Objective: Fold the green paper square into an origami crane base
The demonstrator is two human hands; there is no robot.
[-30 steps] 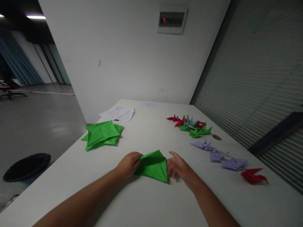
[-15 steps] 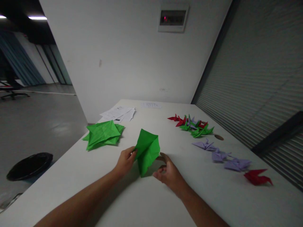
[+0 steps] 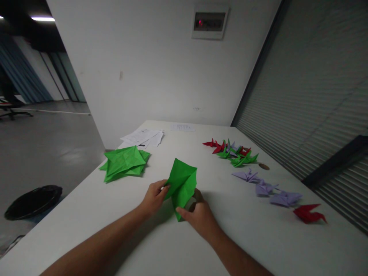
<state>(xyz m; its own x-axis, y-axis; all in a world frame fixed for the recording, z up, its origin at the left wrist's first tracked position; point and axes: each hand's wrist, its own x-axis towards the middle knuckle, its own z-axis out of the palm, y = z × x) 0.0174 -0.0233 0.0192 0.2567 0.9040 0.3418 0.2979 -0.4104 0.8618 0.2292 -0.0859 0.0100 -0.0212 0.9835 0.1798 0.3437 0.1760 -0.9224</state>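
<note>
Head view shows a creased green sheet held up over the near middle of the white worktop, between the person's two hands, opened along a fold, with one corner pointing down. Its left edge is pinched between the thumb and fingers of the left hand. The right hand grasps its lower right side, thumb in front near the bottom corner and fingers partly hidden behind the edge. Beyond the left hand lies a stack of green sheets, with printed white papers just behind it. On the right, a red, purple and green cluster of folded birds sits toward the back; nearer, three purple birds and then a red bird form a slanting row. A black-lined bin stands on the floor at left, and grey blinds cover the right side.
</note>
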